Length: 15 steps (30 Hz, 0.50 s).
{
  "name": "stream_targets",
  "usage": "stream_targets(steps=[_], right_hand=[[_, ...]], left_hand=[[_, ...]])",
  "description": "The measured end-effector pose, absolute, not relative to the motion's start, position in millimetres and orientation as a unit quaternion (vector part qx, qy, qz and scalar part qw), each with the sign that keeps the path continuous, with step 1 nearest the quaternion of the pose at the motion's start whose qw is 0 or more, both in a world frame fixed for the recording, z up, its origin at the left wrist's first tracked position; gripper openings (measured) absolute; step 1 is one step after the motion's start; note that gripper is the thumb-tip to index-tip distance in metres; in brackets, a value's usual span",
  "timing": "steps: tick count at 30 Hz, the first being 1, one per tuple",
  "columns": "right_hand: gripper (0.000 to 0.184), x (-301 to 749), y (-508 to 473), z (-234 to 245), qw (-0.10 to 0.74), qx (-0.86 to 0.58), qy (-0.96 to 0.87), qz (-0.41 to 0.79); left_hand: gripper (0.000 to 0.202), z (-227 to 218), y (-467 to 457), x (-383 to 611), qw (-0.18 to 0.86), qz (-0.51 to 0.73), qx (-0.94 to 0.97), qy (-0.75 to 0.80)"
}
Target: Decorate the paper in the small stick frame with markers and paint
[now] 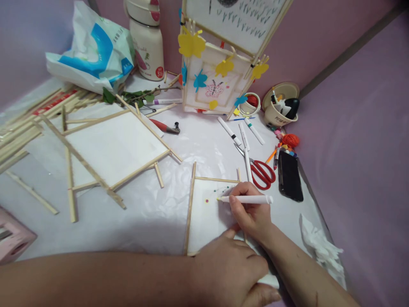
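Observation:
Pinched in my right hand (251, 211) is a white marker (252, 199), its yellow tip at the white sheet of a small wooden-stick frame (190, 213). A red dot with a pale rim (207, 201) and a curved row of small green dots (221, 189) mark the sheet. My left hand (233, 264) lies across the frame's lower right corner, index finger pointing toward the right hand. Between its thumb and curled fingers a white, cap-like piece (268, 280) sticks out; most of it is hidden. The frame's lower right part is covered by my hands.
Red-handled scissors (262, 174), loose markers (229, 131) and a phone (290, 175) lie right. A larger stick frame (115, 145) and a stick bundle (25, 119) lie left. Behind stand a decorated paper lantern (215, 81), a bottle (147, 51) and a tissue pack (92, 51).

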State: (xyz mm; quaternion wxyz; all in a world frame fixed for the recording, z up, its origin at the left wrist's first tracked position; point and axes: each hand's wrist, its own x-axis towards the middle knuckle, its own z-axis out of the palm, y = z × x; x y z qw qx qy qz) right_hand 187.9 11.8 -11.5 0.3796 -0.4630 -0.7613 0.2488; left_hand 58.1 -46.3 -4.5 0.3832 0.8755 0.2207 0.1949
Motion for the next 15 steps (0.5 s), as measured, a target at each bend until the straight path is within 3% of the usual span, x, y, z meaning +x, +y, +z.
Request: stream_targets(steps=[15], right_hand=[[0.011,190.6,13.1,-13.8,0.398,-0.457,-0.761,0.232]], left_hand=[[0.038,-11.5,-49.9,59.5,0.360,0.215,0.882,0.216]])
